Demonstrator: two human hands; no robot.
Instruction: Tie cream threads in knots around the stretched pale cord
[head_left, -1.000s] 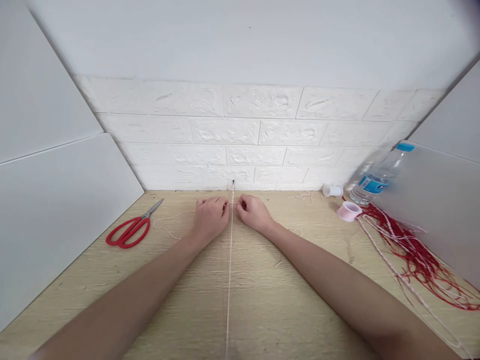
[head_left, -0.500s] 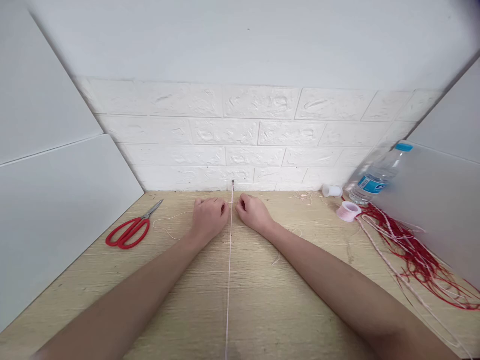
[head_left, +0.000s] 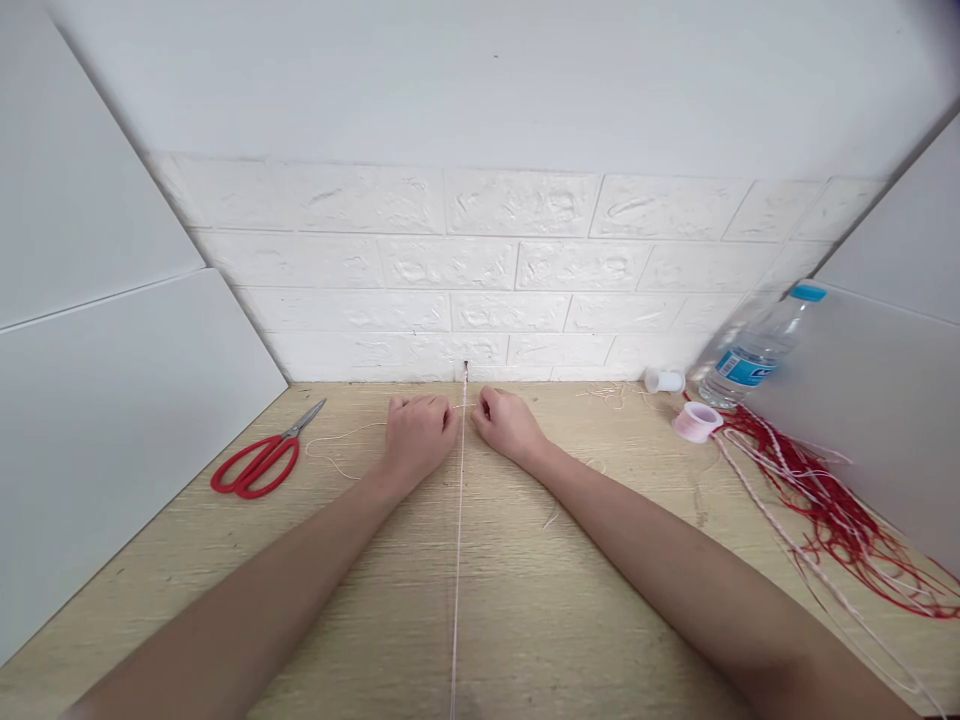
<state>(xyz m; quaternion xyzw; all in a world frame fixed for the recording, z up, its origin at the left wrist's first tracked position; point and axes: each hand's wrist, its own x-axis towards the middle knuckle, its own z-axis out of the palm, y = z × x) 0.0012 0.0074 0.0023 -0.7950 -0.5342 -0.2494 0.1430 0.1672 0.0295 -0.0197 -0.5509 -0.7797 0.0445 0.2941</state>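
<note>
A pale pink cord (head_left: 458, 540) runs taut from a small dark hole at the wall's foot toward me, its far end thicker and knotted-looking. My left hand (head_left: 422, 432) is closed just left of this cord, and my right hand (head_left: 508, 424) is closed just right of it. Between the two hands a thin pale thread (head_left: 471, 405) crosses the cord, pinched at both ends. Its loose length curls out on the table left of my left hand. Fingertips of both hands are mostly hidden.
Red-handled scissors (head_left: 259, 465) lie at left. On the right are a white spool (head_left: 664, 380), a pink thread spool (head_left: 697, 422), a water bottle (head_left: 750, 355) and a heap of red and pink cords (head_left: 840, 510). White brick-pattern wall (head_left: 555, 265) closes the back.
My left hand has turned very slightly, and the thread between the hands shows more clearly. Otherwise things stay in place.
</note>
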